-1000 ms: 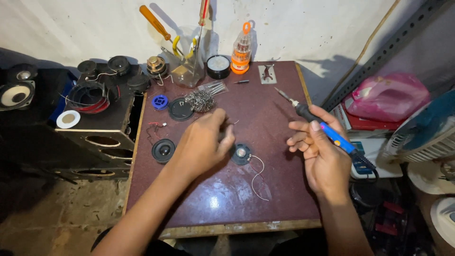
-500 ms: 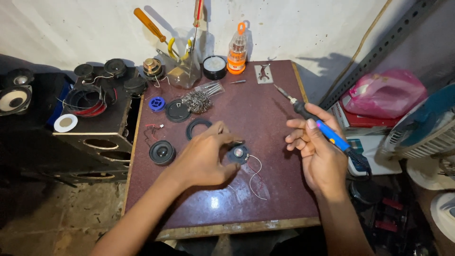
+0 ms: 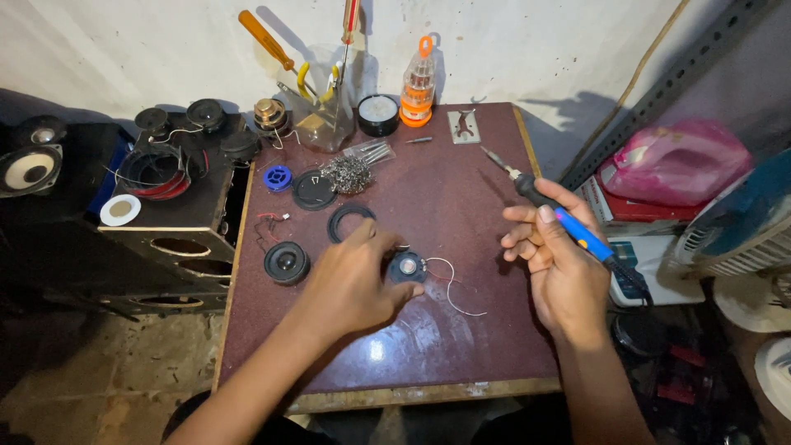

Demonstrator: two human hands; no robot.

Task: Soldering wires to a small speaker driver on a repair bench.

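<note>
A: Where's the work?

B: Near the centre of the maroon table (image 3: 461, 346). The left hand (image 3: 350, 284) rests over a small round speaker (image 3: 407, 266), fingers curled loosely on its rim at about 9 o'clock. 2 thin wire leads (image 3: 453, 288) trail off it toward 4 o'clock.

A: And the right hand (image 3: 560, 272)?

B: Fingers clamped around a blue-handled soldering iron (image 3: 568, 227), tip pointing to 11 o'clock, well apart from the speaker.

A: So which step?

B: I'd judge it as steadying the speaker; the iron isn't at the terminals yet. The next move seems to call for a firm left-hand hold and a careful swing of the tip toward 8 o'clock.

A: Anything close by?

B: A black ring (image 3: 350, 222) at 11 o'clock of the speaker, a second small speaker (image 3: 287, 262) at 9 o'clock.
</note>
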